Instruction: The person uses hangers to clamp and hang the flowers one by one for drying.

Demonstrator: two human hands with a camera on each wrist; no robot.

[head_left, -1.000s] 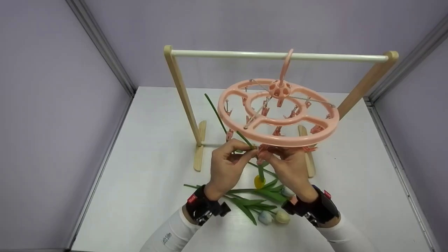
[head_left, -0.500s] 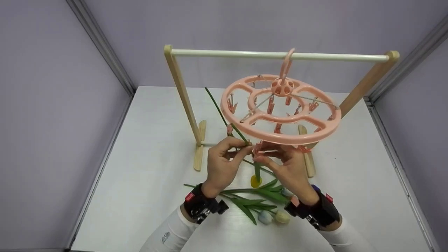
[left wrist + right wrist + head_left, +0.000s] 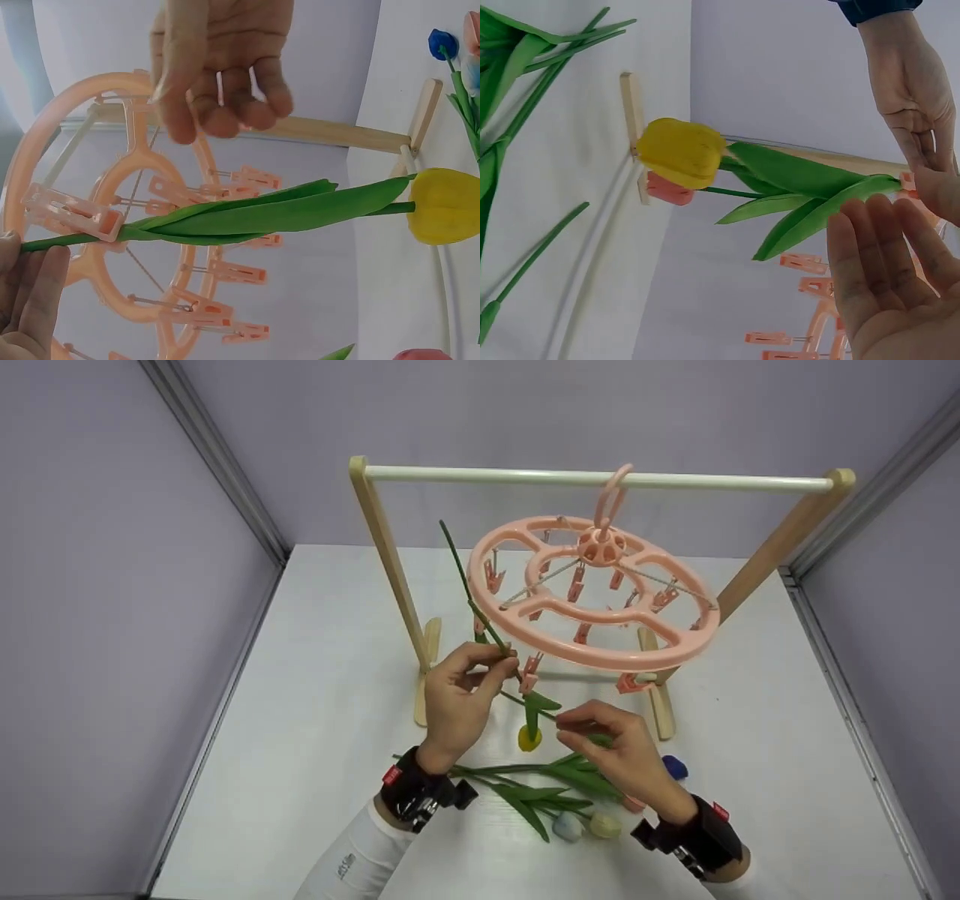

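1. Left hand (image 3: 463,690): thumb and forefinger pinch the green stem of the yellow tulip (image 3: 529,737) just left of the peg (image 3: 529,673). The grip is unchanged from half a second ago, but the hand now sits a little further left and higher.
2. Peg and tulip: the pink peg, hanging from the near rim of the round peg hanger (image 3: 592,592), is clamped on the stem; the flower hangs head down below it, over the middle of the worktop (image 3: 315,720). Since the peg now bears the stem unaided, the clipping appears complete.
3. Right hand (image 3: 619,754): half a second ago it was at the peg; now it is drawn back toward the near edge, fingers loosely spread and holding nothing, apart from the hanging tulip's leaf.
4. Spare tulips (image 3: 555,791) lie near the worktop's front edge, below both hands.
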